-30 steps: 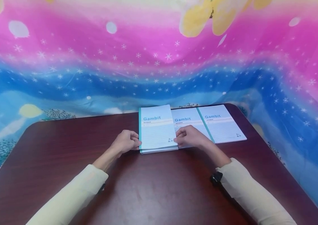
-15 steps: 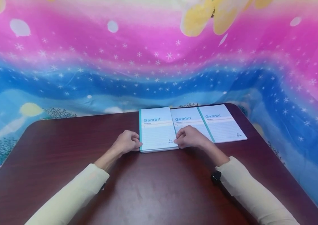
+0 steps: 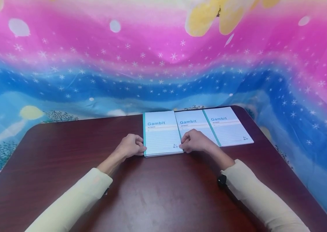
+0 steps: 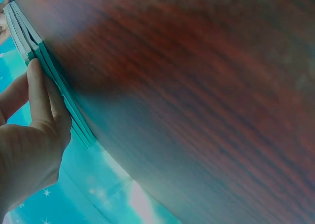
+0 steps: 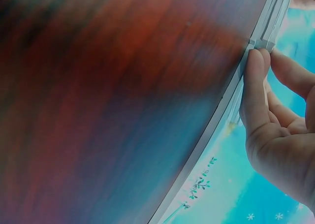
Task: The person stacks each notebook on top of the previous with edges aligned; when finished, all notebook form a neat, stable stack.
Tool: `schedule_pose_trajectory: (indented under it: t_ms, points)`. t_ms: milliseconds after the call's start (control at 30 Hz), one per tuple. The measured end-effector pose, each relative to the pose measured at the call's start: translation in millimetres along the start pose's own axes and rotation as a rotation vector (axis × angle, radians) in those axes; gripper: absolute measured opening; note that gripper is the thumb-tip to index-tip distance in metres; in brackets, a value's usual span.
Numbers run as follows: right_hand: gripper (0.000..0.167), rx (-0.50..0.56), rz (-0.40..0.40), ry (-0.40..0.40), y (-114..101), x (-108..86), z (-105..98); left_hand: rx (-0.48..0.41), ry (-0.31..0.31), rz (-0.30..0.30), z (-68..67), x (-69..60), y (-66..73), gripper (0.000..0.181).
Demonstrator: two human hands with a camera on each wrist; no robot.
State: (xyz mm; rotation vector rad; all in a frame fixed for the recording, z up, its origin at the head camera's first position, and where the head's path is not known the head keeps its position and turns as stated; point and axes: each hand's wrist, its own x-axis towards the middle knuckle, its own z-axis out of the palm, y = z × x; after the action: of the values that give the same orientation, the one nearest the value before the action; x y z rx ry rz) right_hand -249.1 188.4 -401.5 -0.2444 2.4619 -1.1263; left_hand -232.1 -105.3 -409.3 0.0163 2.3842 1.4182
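Note:
A white notebook (image 3: 161,137) with a teal spine and "Gambit" on its cover lies on top of a small stack at the table's far side. My left hand (image 3: 129,145) grips the spine side near the front corner, while my right hand (image 3: 196,141) pinches the opposite edge. In the left wrist view, the left fingers (image 4: 39,91) lie against the teal spines (image 4: 48,56) of the stack. From the right wrist, the right fingers (image 5: 255,86) meet the stack's pale page edges (image 5: 268,24). Pages beneath the top notebook show slightly at the front.
Right of the stack lies a second Gambit notebook (image 3: 191,120), partly covered by my right hand. A third notebook (image 3: 228,129) lies beyond it near the table's right corner. The dark wooden table (image 3: 152,196) meets a patterned cloth (image 3: 157,71) behind.
The top notebook has come down and slid slightly toward me, now nearly lined up with those beneath. Both hands have kept their places at its sides.

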Motion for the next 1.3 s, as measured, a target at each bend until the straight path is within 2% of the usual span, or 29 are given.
schedule_pose_trajectory:
  t_ms: [333, 500, 667, 767, 867, 967, 1300]
  points:
    - [0.017, -0.003, 0.008, 0.004, 0.8, -3.6, -1.7, 0.007, -0.001, -0.005, 3.1, 0.4, 3.9, 0.048]
    - [0.019, 0.025, -0.004, -0.006, 1.0, -4.8, -4.6, 0.043, 0.014, 0.003, 1.8, 1.6, 5.5, 0.051]
    - [0.022, 0.005, -0.013, 0.039, 3.4, -7.8, -14.2, 0.085, 0.05, 0.047, 2.1, 4.1, 8.1, 0.053]
    - [0.022, -0.017, -0.028, 0.08, 6.8, -10.9, -22.0, 0.153, 0.077, 0.088, 4.7, 5.6, 10.7, 0.051]
    - [0.02, -0.037, -0.038, 0.111, 12.5, -13.6, -28.7, 0.236, 0.116, 0.122, 10.6, 6.8, 15.8, 0.047]
    - [0.018, -0.055, -0.042, 0.122, 19.5, -15.7, -34.2, 0.277, 0.13, 0.15, 20.3, 8.2, 22.7, 0.043]
    - [0.017, -0.097, -0.035, 0.157, 36.0, -22.4, -48.9, 0.331, 0.065, 0.266, 59.1, 14.4, 49.3, 0.035]
